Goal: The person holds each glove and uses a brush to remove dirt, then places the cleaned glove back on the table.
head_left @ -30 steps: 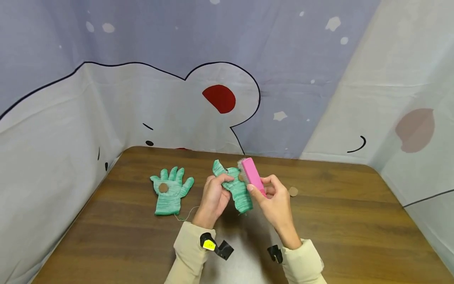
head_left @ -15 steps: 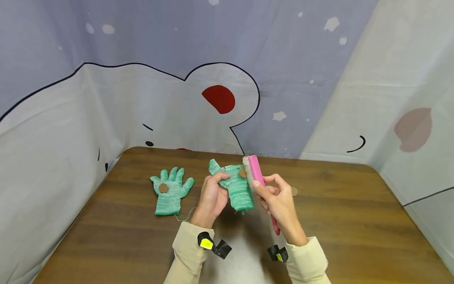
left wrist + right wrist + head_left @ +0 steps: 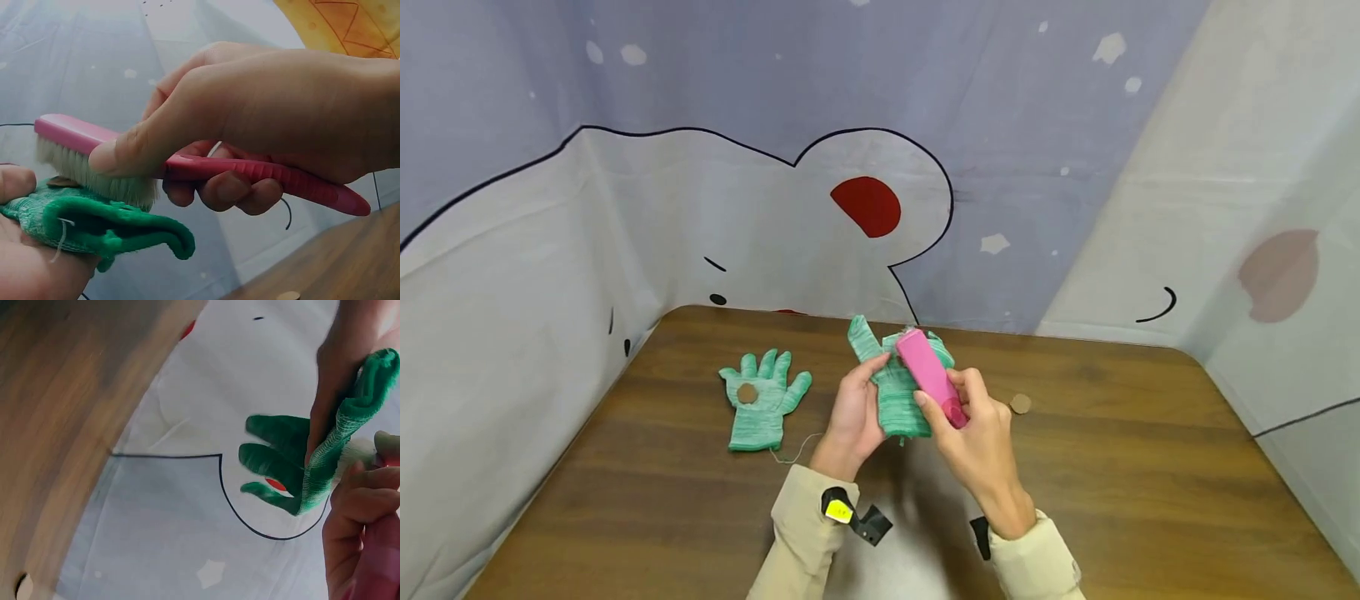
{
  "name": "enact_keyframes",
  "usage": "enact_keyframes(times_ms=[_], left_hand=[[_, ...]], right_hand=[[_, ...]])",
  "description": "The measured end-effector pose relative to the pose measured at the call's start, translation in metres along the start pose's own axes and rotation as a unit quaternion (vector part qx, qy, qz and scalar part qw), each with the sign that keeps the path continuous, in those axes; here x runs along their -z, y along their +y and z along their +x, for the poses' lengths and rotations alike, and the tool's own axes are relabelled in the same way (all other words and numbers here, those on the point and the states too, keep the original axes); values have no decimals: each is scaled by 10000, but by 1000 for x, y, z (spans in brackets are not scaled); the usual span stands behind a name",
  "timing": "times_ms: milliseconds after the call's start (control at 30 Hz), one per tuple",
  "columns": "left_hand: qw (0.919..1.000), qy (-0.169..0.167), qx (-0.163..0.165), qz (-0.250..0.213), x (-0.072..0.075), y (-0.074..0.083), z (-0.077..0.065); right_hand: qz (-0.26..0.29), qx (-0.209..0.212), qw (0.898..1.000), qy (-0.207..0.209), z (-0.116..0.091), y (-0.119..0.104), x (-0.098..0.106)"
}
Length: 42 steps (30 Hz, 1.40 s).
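Note:
My left hand (image 3: 852, 412) holds up a green knitted glove (image 3: 901, 408), thumb on top and the other fingers under it. A pink brush (image 3: 925, 367) with pale bristles (image 3: 109, 178) is gripped by my right hand (image 3: 981, 442). In the left wrist view the bristles rest on the glove, and a small brown disc (image 3: 62, 182) shows at the glove's upper side. The glove's cuff gapes there, with a loose thread. Its dark green fingers (image 3: 275, 462) hang beyond my left hand in the right wrist view.
A second green glove (image 3: 758, 429) lies flat at the left, with a brown disc (image 3: 747, 392) on its palm and a thread trailing from its cuff. Another brown disc (image 3: 1020, 404) lies on the wooden table (image 3: 1112, 467) to the right. A printed curtain (image 3: 760, 225) hangs behind.
The brush has swung from the glove's right side, over its disc, and now covers part of the glove. My left hand has turned the glove flatter and raised it slightly.

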<state>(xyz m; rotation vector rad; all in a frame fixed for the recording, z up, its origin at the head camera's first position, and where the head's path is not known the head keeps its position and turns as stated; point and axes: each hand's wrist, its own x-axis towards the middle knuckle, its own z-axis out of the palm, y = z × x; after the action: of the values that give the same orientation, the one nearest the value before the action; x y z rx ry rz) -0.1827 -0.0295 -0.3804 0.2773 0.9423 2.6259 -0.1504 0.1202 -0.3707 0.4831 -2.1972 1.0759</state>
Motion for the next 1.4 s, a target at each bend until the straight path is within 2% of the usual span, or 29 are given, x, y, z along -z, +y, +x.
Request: enact_keyframes(times_ms=[200, 433, 567, 767, 867, 967, 1100, 1167, 1267, 1400], left_hand=[[9988, 402, -244, 107, -2, 0, 3], [9957, 761, -470, 230, 0, 1, 5], [9956, 759, -539, 86, 1, 3, 5], [9959, 614, -637, -172, 2, 3, 4], [9963, 549, -584, -315, 2, 4, 5], [9970, 412, -469, -462, 4, 6, 5], [9976, 340, -293, -530, 5, 6, 4], [9980, 360, -220, -470, 5, 6, 3], [9986, 391, -208, -276, 3, 5, 2], [9986, 450, -259, -111, 0, 4, 1]], right_hand=[[581, -554, 9967, -136, 1, -2, 1], [576, -1319, 9882, -529, 4, 0, 0], [915, -1934, 9747, -654, 6, 2, 2], [1598, -2741, 9454, -750, 10, 8, 6], [1823, -2956, 9345, -779, 11, 10, 9], [1995, -3026, 9280, -868, 12, 12, 11], [2120, -2951, 9268, -952, 11, 12, 13], [2137, -2850, 9301, -895, 11, 10, 14], [2120, -2543, 9408, -733, 10, 8, 14], [1884, -1925, 9610, -625, 8, 4, 11]])
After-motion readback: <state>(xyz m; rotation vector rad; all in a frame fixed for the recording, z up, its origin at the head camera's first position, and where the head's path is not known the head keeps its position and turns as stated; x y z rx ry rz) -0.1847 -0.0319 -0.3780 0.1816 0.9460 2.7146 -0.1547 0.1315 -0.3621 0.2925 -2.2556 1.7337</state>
